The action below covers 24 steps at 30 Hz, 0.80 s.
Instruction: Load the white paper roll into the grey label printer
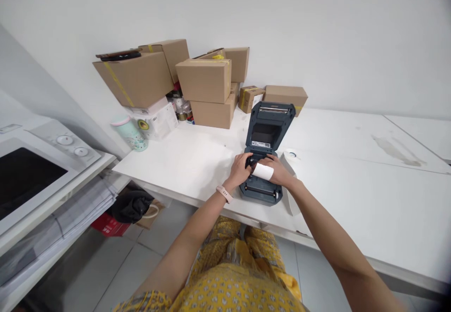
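Observation:
A dark grey label printer (265,136) stands on the white table (352,180) with its lid raised. My right hand (278,170) holds a white paper roll (262,171) over the printer's open bay, fingers curled round it. My left hand (240,168) rests at the bay's left edge, fingers bent and touching the roll's end and the printer. A light watch band is on my left wrist. Beside the printer on the right lies another white roll (291,154) with a strip of paper trailing toward the table's front edge.
Several cardboard boxes (206,86) are stacked against the back wall, with a white carton (155,119) and a pale green bottle (129,132) to their left. A white microwave (31,166) sits on a shelf at far left. Bags (130,206) lie under the table.

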### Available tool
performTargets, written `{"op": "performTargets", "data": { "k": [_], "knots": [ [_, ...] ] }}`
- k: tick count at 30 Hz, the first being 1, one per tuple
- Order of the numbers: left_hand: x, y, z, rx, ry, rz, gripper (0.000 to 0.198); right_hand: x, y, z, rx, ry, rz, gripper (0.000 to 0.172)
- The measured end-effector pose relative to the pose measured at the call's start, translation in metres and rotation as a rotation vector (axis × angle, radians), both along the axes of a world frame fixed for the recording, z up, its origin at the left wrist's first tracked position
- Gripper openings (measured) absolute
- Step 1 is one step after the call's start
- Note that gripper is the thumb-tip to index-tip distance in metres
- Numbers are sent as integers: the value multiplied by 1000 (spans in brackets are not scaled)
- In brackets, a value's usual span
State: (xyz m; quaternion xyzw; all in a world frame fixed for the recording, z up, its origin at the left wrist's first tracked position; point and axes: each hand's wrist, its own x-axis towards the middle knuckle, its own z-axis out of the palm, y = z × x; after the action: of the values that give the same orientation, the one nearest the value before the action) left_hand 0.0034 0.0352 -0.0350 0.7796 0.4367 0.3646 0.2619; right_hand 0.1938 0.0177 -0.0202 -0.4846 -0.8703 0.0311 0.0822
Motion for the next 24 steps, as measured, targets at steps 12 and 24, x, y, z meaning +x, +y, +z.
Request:
{"op": "performTargets", "data": {
  "k": [12,24],
  "knots": [
    [0,-3,1,-12,-41,-2,58,4,-45,-8,-80,284,13,42],
    [0,-4,1,-8,-44,3,56,-12,-69,-8,165,137,-34,37]
  ]
}}
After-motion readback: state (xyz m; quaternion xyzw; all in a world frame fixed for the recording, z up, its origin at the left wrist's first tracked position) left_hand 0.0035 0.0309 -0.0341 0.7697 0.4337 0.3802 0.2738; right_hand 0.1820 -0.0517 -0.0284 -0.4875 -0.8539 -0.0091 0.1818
